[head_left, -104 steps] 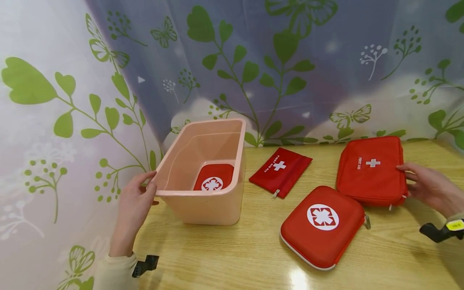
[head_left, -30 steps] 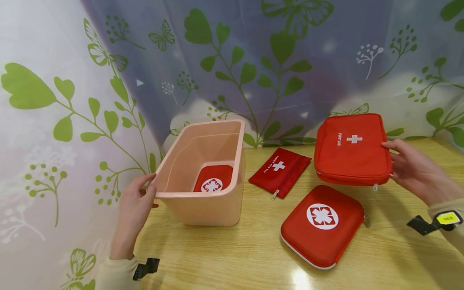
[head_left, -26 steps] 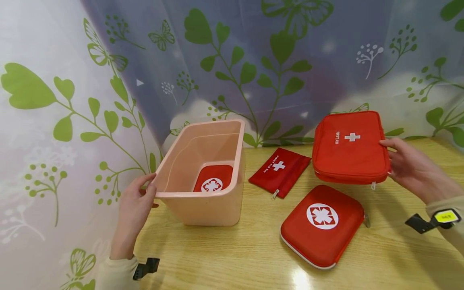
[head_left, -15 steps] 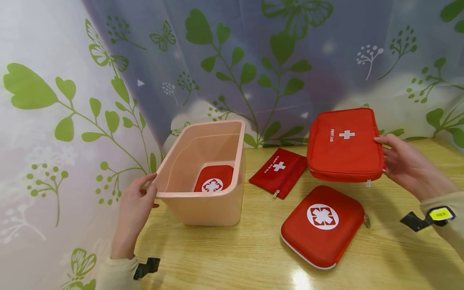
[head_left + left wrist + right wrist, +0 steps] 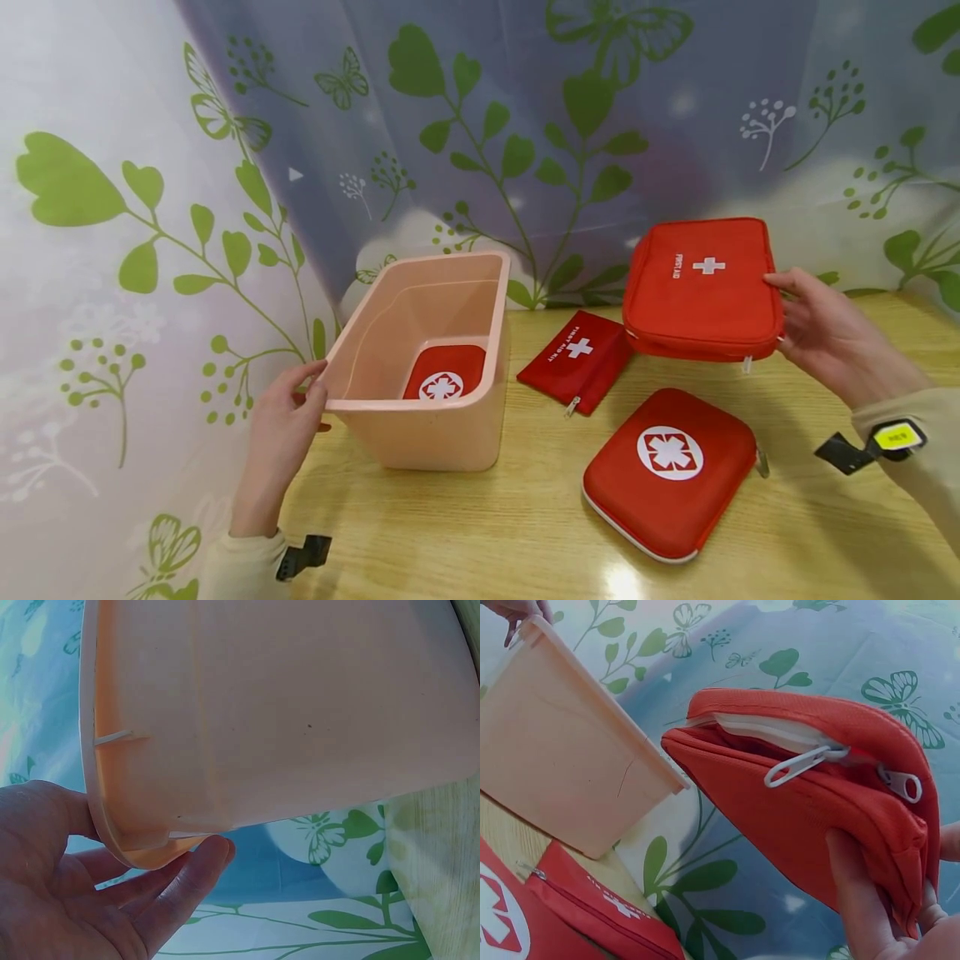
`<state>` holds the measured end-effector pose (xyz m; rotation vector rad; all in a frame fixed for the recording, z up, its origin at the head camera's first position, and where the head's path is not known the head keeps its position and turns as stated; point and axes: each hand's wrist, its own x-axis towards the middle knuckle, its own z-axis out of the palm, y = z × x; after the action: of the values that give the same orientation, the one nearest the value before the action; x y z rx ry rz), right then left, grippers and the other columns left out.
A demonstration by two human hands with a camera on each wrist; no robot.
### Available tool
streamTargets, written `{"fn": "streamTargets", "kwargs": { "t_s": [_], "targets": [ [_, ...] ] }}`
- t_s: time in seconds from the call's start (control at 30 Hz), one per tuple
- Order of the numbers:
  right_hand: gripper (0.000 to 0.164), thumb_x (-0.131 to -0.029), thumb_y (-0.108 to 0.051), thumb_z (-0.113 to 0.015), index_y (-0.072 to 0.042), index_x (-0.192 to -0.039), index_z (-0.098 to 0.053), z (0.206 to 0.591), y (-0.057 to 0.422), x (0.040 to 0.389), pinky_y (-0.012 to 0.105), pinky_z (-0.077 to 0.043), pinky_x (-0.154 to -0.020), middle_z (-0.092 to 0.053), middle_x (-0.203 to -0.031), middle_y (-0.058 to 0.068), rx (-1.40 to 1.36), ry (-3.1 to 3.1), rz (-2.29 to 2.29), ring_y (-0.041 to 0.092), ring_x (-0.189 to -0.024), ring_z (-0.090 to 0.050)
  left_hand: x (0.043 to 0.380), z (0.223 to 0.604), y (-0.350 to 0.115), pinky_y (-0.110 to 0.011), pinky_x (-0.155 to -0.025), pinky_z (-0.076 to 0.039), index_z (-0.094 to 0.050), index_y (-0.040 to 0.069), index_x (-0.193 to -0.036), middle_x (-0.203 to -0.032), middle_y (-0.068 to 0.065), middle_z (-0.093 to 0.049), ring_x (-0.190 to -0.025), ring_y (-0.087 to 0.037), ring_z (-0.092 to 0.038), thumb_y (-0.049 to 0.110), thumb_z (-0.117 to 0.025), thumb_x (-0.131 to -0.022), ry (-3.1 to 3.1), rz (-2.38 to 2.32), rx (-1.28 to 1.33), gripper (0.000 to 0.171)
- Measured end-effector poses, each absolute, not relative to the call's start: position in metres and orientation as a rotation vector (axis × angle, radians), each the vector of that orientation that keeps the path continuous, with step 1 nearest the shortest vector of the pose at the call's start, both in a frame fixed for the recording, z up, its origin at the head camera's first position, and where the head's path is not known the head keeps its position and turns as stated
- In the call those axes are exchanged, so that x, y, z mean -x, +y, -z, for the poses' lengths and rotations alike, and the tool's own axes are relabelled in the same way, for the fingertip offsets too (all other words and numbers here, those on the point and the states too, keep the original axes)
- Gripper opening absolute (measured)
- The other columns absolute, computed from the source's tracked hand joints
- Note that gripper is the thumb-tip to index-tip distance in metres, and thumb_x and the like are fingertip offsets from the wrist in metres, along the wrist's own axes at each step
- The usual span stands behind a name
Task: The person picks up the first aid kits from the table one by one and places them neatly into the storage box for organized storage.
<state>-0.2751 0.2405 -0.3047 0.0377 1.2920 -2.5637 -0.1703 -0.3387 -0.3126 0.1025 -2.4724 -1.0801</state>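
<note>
My right hand (image 5: 828, 337) pinches the right edge of a red fabric first aid bag (image 5: 701, 292), thumb on top and fingers beneath, and holds it above the table. In the right wrist view two white zipper pulls hang from the bag's (image 5: 795, 795) zipped side. At the left, my left hand (image 5: 285, 425) grips the near-left corner of a pink plastic bin (image 5: 442, 433), its thumb and fingers around the rim in the left wrist view. Inside the bin lies a red case (image 5: 450, 367) with a white round emblem, partly hidden by the near rim.
A flat red first aid pouch (image 5: 562, 350) lies right of the bin, its right end overlapped by the raised bag. Nearer, a red hard-shell case (image 5: 675, 471) with a white emblem rests on the wooden table (image 5: 450, 533). A leaf-patterned curtain (image 5: 600, 167) hangs behind and at left.
My right hand has lifted the first aid bag off the table and carried it up and leftward, toward the pouch. The left hand has stayed on the bin's rim.
</note>
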Motion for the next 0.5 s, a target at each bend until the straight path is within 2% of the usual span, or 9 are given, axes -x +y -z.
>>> {"fn": "streamTargets", "kwargs": {
  "t_s": [0.23, 0.5],
  "targets": [
    [0.020, -0.099, -0.022, -0.059, -0.018, -0.118, -0.055, 0.298, 0.232, 0.275, 0.023, -0.058, -0.066, -0.068, -0.101, 0.003, -0.074, 1.276, 2.572, 0.016, -0.087, -0.065, 0.171, 0.313, -0.339, -0.025, -0.057, -0.059, -0.058, 0.004, -0.134, -0.123, -0.015, -0.057, -0.085, -0.030, -0.065, 0.018, -0.047, -0.100, -2.471, 1.082, -0.109, 0.039],
    [0.029, -0.099, -0.022, -0.060, -0.019, -0.125, -0.049, 0.292, 0.223, 0.276, 0.026, -0.059, -0.075, -0.067, -0.104, 0.004, -0.072, 1.248, 2.590, 0.016, -0.090, -0.066, 0.172, 0.314, -0.339, -0.026, -0.057, -0.059, -0.059, 0.005, -0.134, -0.118, -0.013, -0.059, -0.081, -0.022, -0.065, 0.019, -0.046, -0.101, -2.469, 1.068, -0.112, 0.038]
  ]
}}
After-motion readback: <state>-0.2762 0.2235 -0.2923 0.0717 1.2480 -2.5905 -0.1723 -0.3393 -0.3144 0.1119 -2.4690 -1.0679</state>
